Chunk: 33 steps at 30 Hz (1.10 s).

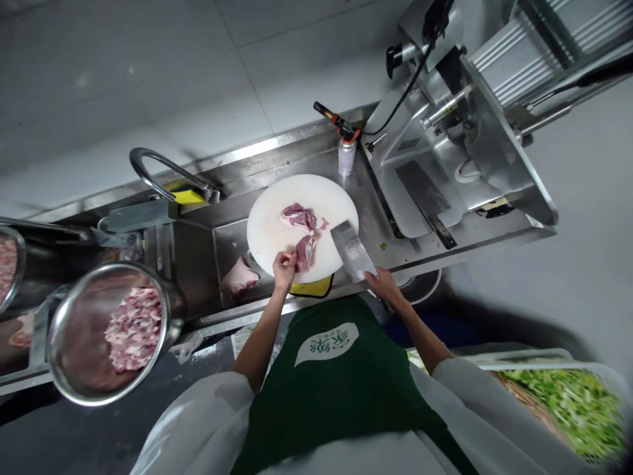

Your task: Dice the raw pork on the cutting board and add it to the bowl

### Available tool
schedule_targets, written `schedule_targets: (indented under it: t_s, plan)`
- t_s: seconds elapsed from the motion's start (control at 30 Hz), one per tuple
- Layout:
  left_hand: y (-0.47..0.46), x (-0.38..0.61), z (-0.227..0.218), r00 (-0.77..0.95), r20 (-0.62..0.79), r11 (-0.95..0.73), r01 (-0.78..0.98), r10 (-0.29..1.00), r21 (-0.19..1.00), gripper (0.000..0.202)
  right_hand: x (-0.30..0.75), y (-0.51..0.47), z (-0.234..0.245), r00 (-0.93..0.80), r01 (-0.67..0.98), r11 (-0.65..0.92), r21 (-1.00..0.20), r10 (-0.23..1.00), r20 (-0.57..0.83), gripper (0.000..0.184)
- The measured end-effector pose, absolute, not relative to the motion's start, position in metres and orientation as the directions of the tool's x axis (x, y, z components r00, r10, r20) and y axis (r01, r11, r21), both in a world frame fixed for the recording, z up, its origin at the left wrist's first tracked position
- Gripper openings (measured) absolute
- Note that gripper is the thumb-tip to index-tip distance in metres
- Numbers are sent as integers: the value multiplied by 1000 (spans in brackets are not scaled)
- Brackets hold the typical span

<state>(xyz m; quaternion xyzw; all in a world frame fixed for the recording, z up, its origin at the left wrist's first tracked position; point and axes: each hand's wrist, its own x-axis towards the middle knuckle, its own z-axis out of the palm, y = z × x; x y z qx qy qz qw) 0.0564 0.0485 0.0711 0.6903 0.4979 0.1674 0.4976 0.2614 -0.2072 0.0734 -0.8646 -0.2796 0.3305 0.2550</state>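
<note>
A round white cutting board [270, 198] lies over the sink edge with raw meat on it. My left hand [285, 269] is closed at the near side of the board, its fingertips gripping the left edge of a reddish piece of meat [306, 252]. Just beyond that lies another piece of meat [299, 216], with small scraps at its right. My right hand [384, 285] is wrapped round the handle of a cleaver [353, 251]. The cleaver's broad blade lies flat-looking over the right part of the board, apart from the meat.
A chunk of meat [240, 276] lies in the sink [195, 257], below a curved faucet [148, 153]. Left stands a metal pot [79, 330] of cut meat. A gas torch [347, 155], a slicer [514, 165] and a second cleaver [422, 188] are right. Chopped greens [568, 402] fill a basket.
</note>
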Motion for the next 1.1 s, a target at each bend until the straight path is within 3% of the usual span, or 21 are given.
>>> schedule_targets:
  t_s: [0.1,0.2,0.3,0.43,0.57,0.77,1.1]
  plan:
    - [38,34,73,394,-268,-69,662,879,747,23,252,-206,74,600,277,-697,-661,663,-448,27]
    - [48,25,83,338,30,-267,682,941,681,29,235,-197,79,566,272,-682,-679,684,-460,25]
    - [59,43,85,402,248,-465,650,882,602,52,215,-184,85,536,293,-698,-654,686,-492,24]
    - [55,77,66,663,125,-606,570,738,555,69,189,-170,90,521,346,-727,-593,675,-523,23]
    - [45,88,50,785,-27,-639,524,619,563,72,173,-152,92,534,353,-755,-553,648,-543,22]
    - [46,85,48,789,-57,-649,542,612,535,72,175,-107,87,560,288,-796,-533,591,-581,30]
    - [45,85,43,746,-109,-626,620,657,473,68,160,-145,86,515,307,-804,-509,590,-622,25]
